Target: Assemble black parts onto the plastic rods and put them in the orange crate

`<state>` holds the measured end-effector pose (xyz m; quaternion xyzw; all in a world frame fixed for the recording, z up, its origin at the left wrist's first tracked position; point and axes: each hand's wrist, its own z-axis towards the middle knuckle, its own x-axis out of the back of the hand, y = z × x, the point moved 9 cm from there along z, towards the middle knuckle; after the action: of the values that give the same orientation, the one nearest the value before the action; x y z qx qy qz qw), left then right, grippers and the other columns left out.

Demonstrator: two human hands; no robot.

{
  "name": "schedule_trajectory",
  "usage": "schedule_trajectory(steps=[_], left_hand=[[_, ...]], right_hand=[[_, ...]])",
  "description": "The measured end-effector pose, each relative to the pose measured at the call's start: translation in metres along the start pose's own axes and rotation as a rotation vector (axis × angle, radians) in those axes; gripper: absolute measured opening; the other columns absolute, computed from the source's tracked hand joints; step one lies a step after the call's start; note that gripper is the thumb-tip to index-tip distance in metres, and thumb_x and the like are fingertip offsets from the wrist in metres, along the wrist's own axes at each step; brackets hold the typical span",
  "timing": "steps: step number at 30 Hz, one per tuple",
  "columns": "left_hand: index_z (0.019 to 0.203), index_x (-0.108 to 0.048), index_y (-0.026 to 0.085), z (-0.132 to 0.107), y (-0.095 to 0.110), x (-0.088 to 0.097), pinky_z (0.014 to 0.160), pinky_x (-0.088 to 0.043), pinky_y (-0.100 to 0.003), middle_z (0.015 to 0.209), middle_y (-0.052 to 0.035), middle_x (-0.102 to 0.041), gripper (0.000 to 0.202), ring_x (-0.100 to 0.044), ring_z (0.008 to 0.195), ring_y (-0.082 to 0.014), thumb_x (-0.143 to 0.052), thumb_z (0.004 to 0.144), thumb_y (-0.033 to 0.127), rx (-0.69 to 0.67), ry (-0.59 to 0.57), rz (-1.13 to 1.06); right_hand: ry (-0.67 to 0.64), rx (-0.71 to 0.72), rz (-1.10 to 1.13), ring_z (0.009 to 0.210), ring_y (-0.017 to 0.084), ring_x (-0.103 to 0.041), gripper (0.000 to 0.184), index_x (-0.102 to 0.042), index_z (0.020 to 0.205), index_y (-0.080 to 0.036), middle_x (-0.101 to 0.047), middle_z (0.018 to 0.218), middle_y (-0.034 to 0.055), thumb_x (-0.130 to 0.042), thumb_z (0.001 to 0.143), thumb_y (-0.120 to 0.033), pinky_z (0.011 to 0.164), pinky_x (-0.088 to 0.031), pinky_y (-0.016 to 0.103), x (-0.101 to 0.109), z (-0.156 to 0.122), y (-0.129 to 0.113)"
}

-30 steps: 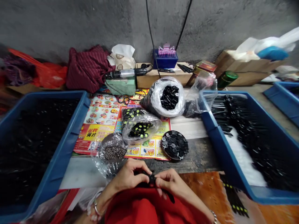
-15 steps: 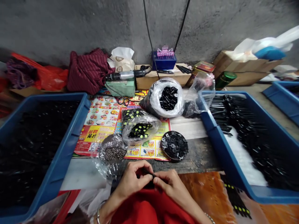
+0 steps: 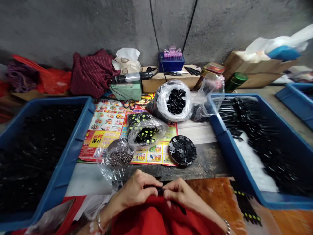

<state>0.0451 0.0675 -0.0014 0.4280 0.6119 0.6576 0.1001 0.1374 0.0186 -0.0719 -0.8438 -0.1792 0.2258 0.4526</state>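
Over the last half second the fingertips have parted slightly and the wrists have turned, so more of the black piece (image 3: 160, 191) now shows between them. The left hand (image 3: 138, 191) pinches it between thumb and forefinger; the right hand (image 3: 182, 194) has thumb and fingertips closed on it from the other side, its remaining fingers curled beneath. The piece is just above the red cloth (image 3: 156, 217) over the person's lap, near the bench edge. Its long axis runs crosswise, from the left fingers toward the right hand, where a dark end dips down and rightward below the palm; the fingers hide the middle, so its full shape cannot be told.

Beyond the hands, the dark wooden bench (image 3: 209, 163) carries a round container (image 3: 177, 164) of flat black parts, and printed flyers (image 3: 100, 125) lie under a clear bag (image 3: 134, 143) of black pieces with yellow-green dots. Small metal parts (image 3: 121, 159) sit in another clear bag, left of it. Behind stands a white bag (image 3: 161, 106) of glossy black pieces. Blue bins (image 3: 223, 143) flank the bench, and a grey wall (image 3: 97, 26) closes the back.
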Motion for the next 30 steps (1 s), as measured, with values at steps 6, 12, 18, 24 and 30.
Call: schedule_trajectory(steps=[6,12,18,24,30], left_hand=[[0.09,-0.078,0.013,0.007,0.01,-0.002,0.059,-0.047,-0.023,0.07,-0.0083,-0.076,0.017,-0.067,0.059,-0.0169,-0.064,0.079,0.015,-0.177,-0.016,-0.021],[0.092,-0.077,0.017,0.006,0.003,0.004,0.065,-0.049,-0.021,0.079,-0.0061,-0.078,0.017,-0.069,0.067,-0.0167,-0.067,0.078,0.016,-0.087,-0.028,-0.036],[0.083,-0.077,0.018,0.006,-0.003,0.01,0.064,-0.049,-0.02,0.075,-0.0014,-0.077,0.011,-0.068,0.064,-0.0147,-0.072,0.073,0.016,0.013,0.082,0.032],[0.084,-0.076,0.018,0.004,0.007,0.002,0.066,-0.048,-0.022,0.079,-0.0036,-0.078,0.01,-0.07,0.069,-0.0169,-0.068,0.078,0.016,-0.07,0.065,0.089],[0.082,-0.075,0.016,0.0,0.009,-0.003,0.062,-0.046,-0.022,0.073,-0.004,-0.076,0.007,-0.068,0.063,-0.0165,-0.069,0.077,0.015,-0.08,0.107,0.102]], right_hand=[[0.059,0.049,-0.001,0.039,0.007,-0.04,0.052,-0.061,0.053,-0.012,-0.053,0.046,-0.0005,-0.06,0.079,-0.058,0.041,-0.029,0.019,0.003,-0.002,-0.005],[0.031,0.013,0.091,0.038,0.007,-0.046,0.048,-0.064,0.058,-0.011,-0.058,0.049,0.0005,-0.066,0.076,-0.056,0.04,-0.034,0.018,0.004,-0.002,-0.004],[-0.011,-0.003,0.187,0.046,0.011,-0.057,0.05,-0.073,0.079,-0.009,-0.069,0.065,0.0068,-0.068,0.073,-0.058,0.047,-0.042,0.02,0.004,0.0,-0.008],[0.005,-0.012,0.271,0.052,0.012,-0.059,0.036,-0.075,0.07,-0.01,-0.07,0.064,0.0056,-0.075,0.068,-0.046,0.054,-0.047,0.022,0.004,0.001,-0.017],[0.067,-0.085,0.351,0.039,0.008,-0.049,0.02,-0.072,0.056,-0.01,-0.064,0.049,0.0023,-0.065,0.063,-0.028,0.043,-0.04,0.019,0.003,0.005,-0.005]])
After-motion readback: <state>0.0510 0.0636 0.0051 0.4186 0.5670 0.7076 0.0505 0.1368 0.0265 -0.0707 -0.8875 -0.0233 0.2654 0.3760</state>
